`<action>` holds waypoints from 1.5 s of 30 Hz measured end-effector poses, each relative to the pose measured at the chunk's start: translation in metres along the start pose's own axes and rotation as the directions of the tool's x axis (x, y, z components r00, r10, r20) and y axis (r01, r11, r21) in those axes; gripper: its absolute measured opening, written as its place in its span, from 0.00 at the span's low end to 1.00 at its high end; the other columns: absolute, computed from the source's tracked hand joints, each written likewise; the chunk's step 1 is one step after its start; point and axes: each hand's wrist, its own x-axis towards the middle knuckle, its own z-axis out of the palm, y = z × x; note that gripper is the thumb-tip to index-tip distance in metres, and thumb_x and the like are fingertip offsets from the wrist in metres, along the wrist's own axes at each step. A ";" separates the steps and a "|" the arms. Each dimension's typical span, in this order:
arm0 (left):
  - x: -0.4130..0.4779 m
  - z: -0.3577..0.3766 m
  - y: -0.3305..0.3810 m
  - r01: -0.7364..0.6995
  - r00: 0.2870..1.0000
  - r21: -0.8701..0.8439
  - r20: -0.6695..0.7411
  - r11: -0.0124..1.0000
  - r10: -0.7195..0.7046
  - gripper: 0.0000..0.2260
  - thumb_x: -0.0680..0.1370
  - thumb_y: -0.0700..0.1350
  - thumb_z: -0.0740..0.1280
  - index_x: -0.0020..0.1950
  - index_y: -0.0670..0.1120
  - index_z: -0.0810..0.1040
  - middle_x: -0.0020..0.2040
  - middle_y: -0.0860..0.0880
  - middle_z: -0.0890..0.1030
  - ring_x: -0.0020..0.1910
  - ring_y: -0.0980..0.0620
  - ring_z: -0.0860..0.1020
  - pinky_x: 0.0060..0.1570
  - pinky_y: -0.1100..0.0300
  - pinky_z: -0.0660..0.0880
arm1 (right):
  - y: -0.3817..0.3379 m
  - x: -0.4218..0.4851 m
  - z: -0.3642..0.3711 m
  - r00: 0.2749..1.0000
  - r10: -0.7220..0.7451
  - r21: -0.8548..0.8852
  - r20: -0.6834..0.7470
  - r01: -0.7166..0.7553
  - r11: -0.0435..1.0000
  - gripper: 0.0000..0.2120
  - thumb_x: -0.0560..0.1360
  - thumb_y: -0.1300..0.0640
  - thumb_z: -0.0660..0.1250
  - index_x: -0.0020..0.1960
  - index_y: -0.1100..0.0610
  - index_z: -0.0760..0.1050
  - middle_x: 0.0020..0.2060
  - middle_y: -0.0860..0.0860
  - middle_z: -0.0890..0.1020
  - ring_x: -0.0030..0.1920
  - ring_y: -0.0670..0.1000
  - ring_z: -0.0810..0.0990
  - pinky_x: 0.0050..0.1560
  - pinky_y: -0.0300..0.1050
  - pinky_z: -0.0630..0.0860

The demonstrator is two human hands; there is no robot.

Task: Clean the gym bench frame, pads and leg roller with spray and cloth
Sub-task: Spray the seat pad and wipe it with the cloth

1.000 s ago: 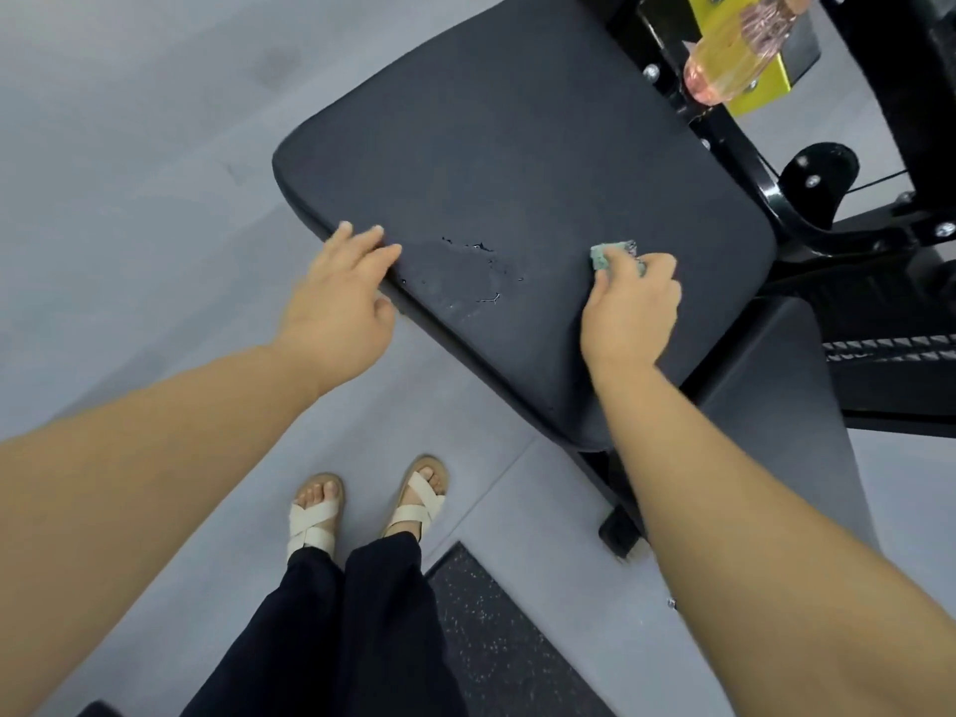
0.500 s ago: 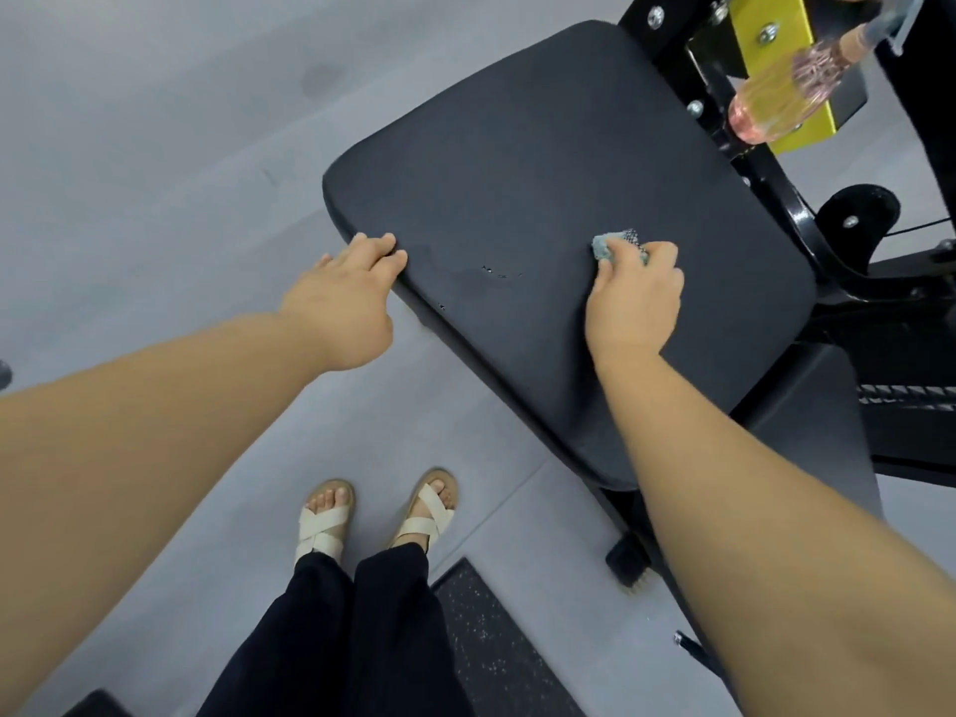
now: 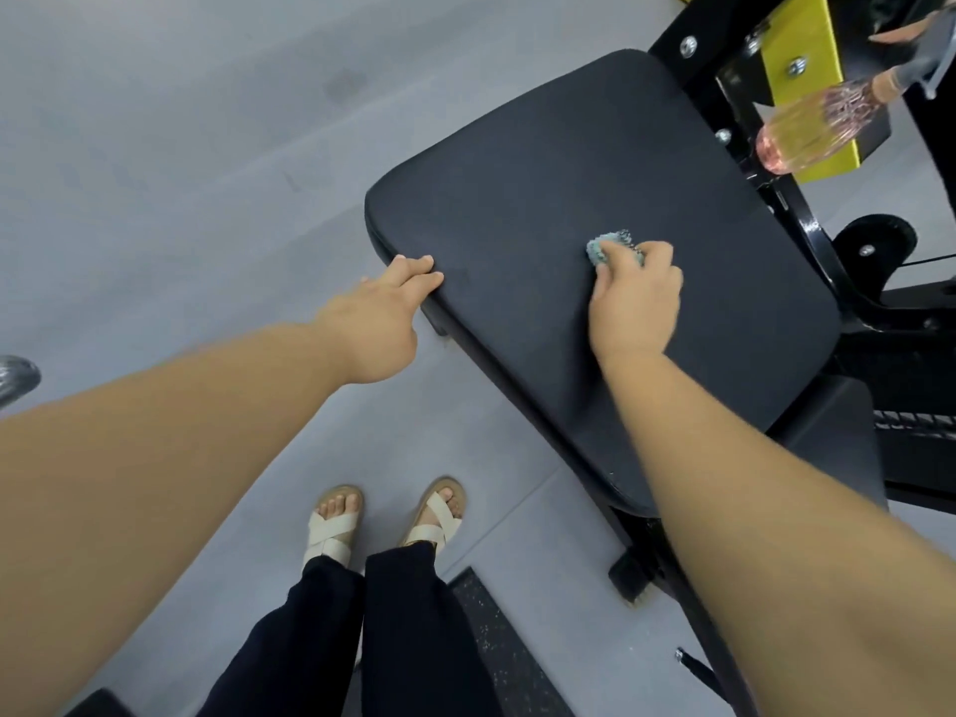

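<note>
Head view, looking down: at the far left edge of the frame, mid-height, a dark rounded object (image 3: 15, 377) pokes into view, too cropped to identify, on the grey floor (image 3: 170, 163) that fills the upper left. The left hand (image 3: 375, 315) reaches in from the lower left and rests on the left corner of the black seat pad (image 3: 517, 199), its fingers (image 3: 414, 266) curled over the pad's edge with no object in them. Below, at the bottom centre, two feet in cream cross-strap sandals (image 3: 331, 525) stand on the floor under dark trouser legs (image 3: 362, 639), beside a speckled black mat (image 3: 496, 654). The seat pad lies tilted across the middle of the frame, and no droplets show on its surface. The right hand (image 3: 639, 297) comes in from the lower right and presses down on the pad's centre right; its fingers (image 3: 657, 253) are bunched around a small blue-green cloth (image 3: 608, 248), which peeks out just ahead of the knuckles and touches the pad. In the upper right, the black bench frame (image 3: 802, 219) with bolts and a yellow plate (image 3: 807, 59) rises behind the pad, and a clear spray bottle (image 3: 807, 129) holding pinkish liquid sits tilted against it, apart from both hands.
</note>
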 end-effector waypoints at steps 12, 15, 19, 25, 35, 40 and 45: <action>0.007 -0.026 -0.018 0.140 0.975 -0.209 -0.142 0.968 -0.172 0.25 0.80 0.36 0.53 0.77 0.46 0.53 0.78 0.53 0.48 0.76 0.53 0.50 0.71 0.58 0.53 | -0.059 -0.017 0.012 0.761 -0.649 0.204 -0.027 0.639 0.741 0.14 0.72 0.60 0.61 0.52 0.54 0.81 0.49 0.58 0.77 0.39 0.61 0.75 0.36 0.47 0.74; 0.005 -0.023 -0.013 0.176 0.977 -0.209 -0.083 0.962 -0.197 0.26 0.80 0.37 0.52 0.77 0.47 0.50 0.78 0.54 0.43 0.77 0.54 0.45 0.71 0.58 0.53 | -0.060 0.020 0.011 0.990 -0.137 0.228 0.045 0.124 0.966 0.15 0.78 0.57 0.60 0.63 0.50 0.76 0.61 0.54 0.71 0.54 0.58 0.72 0.49 0.45 0.70; 0.007 -0.016 -0.004 0.207 0.957 -0.305 -0.134 0.930 -0.257 0.27 0.79 0.36 0.52 0.77 0.48 0.51 0.78 0.54 0.45 0.76 0.54 0.51 0.69 0.59 0.57 | -0.106 -0.018 0.023 0.931 -0.360 0.221 0.067 0.338 0.915 0.12 0.75 0.56 0.66 0.58 0.52 0.78 0.56 0.56 0.75 0.45 0.59 0.73 0.40 0.48 0.67; 0.010 -0.015 -0.004 0.234 0.934 -0.455 -0.141 0.859 -0.329 0.28 0.78 0.35 0.53 0.77 0.50 0.52 0.78 0.55 0.51 0.76 0.57 0.51 0.71 0.62 0.51 | -0.101 -0.014 0.026 0.507 -0.862 0.105 0.024 0.856 0.506 0.11 0.61 0.64 0.74 0.42 0.55 0.81 0.41 0.55 0.80 0.31 0.56 0.73 0.28 0.42 0.61; 0.014 -0.001 0.030 0.259 0.834 -0.485 -0.323 0.835 -0.447 0.25 0.77 0.37 0.55 0.74 0.47 0.61 0.75 0.51 0.60 0.73 0.52 0.60 0.68 0.59 0.58 | -0.083 -0.030 0.026 0.770 -0.638 0.221 -0.019 0.625 0.748 0.09 0.69 0.58 0.66 0.48 0.57 0.80 0.45 0.58 0.79 0.34 0.58 0.72 0.33 0.46 0.69; 0.013 0.017 0.072 0.108 0.869 -0.344 -0.423 0.933 -0.256 0.22 0.76 0.37 0.57 0.70 0.46 0.69 0.69 0.50 0.68 0.69 0.49 0.61 0.66 0.62 0.57 | 0.007 -0.015 0.003 0.666 -0.745 0.084 -0.039 0.745 0.662 0.09 0.71 0.56 0.66 0.48 0.51 0.82 0.47 0.54 0.81 0.38 0.59 0.76 0.34 0.48 0.71; 0.024 0.033 0.103 0.041 0.938 -0.231 -0.327 0.972 -0.117 0.21 0.77 0.40 0.57 0.71 0.48 0.68 0.71 0.51 0.65 0.71 0.49 0.59 0.68 0.59 0.58 | 0.093 0.014 -0.011 0.994 -0.020 0.024 -0.110 0.023 0.999 0.12 0.74 0.56 0.64 0.56 0.55 0.80 0.55 0.60 0.77 0.50 0.66 0.72 0.48 0.54 0.70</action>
